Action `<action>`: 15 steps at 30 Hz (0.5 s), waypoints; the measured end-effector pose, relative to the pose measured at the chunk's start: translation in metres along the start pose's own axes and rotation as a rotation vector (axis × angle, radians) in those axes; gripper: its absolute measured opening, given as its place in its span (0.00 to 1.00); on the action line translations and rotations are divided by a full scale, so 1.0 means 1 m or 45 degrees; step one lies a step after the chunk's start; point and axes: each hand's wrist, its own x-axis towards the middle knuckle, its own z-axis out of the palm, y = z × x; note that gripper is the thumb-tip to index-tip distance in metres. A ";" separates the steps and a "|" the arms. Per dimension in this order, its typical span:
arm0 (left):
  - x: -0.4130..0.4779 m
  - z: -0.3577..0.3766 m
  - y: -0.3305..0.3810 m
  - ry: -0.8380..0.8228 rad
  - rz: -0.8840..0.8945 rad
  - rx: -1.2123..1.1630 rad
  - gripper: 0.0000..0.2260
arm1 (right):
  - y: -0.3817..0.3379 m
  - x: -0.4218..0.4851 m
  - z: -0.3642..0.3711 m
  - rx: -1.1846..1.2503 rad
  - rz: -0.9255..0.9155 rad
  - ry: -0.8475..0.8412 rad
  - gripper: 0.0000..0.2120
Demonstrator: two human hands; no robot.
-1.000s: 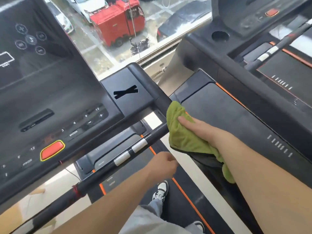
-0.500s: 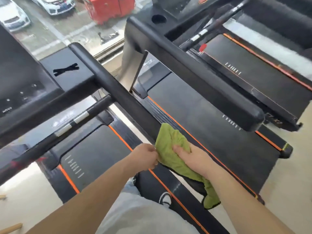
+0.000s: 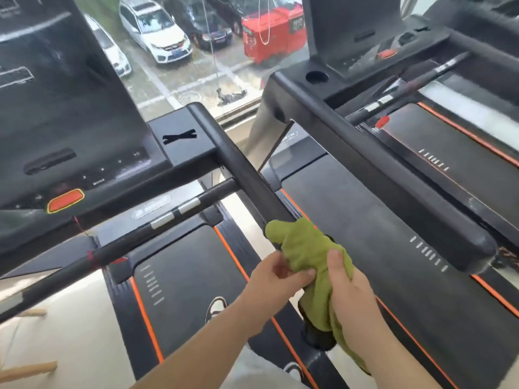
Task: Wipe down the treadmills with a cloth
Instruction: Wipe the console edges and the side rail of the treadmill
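Both hands pinch the green cloth (image 3: 307, 252) over the near end of the treadmill's right handrail (image 3: 244, 175), left hand (image 3: 276, 279) and right hand (image 3: 346, 290); refolding to a clean face before the next pass seems best.

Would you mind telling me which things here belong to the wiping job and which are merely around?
Job: green cloth, held by left hand and right hand; near treadmill's handrail; neighbouring treadmill.
Just around: white car and red vehicle outside the window; wooden pieces on the floor.
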 end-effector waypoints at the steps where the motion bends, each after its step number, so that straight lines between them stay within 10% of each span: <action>1: 0.003 -0.013 0.005 0.039 0.028 -0.036 0.23 | -0.002 0.005 0.012 0.019 0.014 0.001 0.27; 9: 0.040 -0.128 0.048 0.171 0.114 0.076 0.10 | -0.031 0.039 0.144 0.046 0.068 0.094 0.11; 15: 0.062 -0.180 0.053 0.147 0.158 0.224 0.07 | -0.028 0.064 0.211 -0.026 -0.201 0.124 0.41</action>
